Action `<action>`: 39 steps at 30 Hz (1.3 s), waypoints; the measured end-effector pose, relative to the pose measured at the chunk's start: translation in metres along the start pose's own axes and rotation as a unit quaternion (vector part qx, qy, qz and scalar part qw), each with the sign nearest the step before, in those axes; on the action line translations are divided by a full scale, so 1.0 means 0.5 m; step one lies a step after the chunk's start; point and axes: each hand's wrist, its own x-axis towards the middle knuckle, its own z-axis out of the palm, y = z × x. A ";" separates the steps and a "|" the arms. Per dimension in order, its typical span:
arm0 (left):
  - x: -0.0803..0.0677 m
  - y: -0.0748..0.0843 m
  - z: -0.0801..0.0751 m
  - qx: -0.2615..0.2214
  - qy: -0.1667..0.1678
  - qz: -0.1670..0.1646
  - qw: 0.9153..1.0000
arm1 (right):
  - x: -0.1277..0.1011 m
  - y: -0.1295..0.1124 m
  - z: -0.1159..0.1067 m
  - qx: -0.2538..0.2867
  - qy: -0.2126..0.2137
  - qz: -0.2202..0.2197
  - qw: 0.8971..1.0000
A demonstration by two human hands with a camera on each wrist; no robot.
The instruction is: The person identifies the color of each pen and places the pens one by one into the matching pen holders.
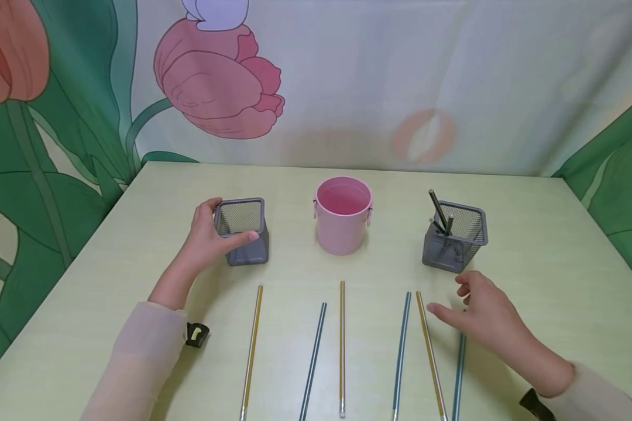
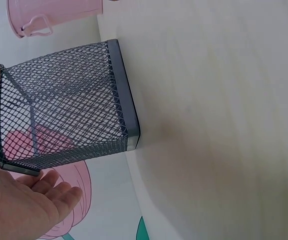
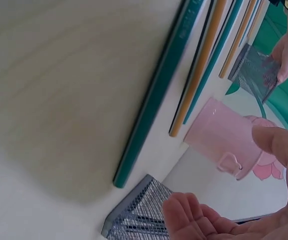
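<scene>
My left hand point(image 1: 202, 240) grips an empty dark mesh pen holder point(image 1: 249, 252) at its rim, thumb on the near side and fingers at the left. In the left wrist view the holder point(image 2: 64, 100) has a solid base band close to the tabletop. My right hand point(image 1: 487, 316), thumb and fingers apart with nothing between them, hovers above the upper end of a green pencil point(image 1: 459, 374). Just beyond its fingertips stands a second mesh pen holder point(image 1: 471, 225) with several dark pens point(image 1: 438, 209) inside. The right wrist view shows that green pencil point(image 3: 156, 100) lying beside the hand.
Between the holders stands a pink bucket point(image 1: 342, 234) with small side handles. Yellow pencils point(image 1: 342, 345) and blue-green pencils point(image 1: 402, 351) lie spaced along the front of the pale table point(image 1: 110, 292). A flower-printed cloth point(image 1: 347, 76) hangs behind the table.
</scene>
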 end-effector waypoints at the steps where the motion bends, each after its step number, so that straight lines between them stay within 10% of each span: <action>1: 0.000 0.000 0.000 -0.001 0.000 0.000 1.000 | 0.000 0.000 0.002 -0.001 -0.003 -0.003 1.000; 39: 0.002 -0.008 0.003 -0.019 -0.006 -0.014 1.000 | 0.024 -0.012 0.055 -0.060 -0.045 -0.036 0.997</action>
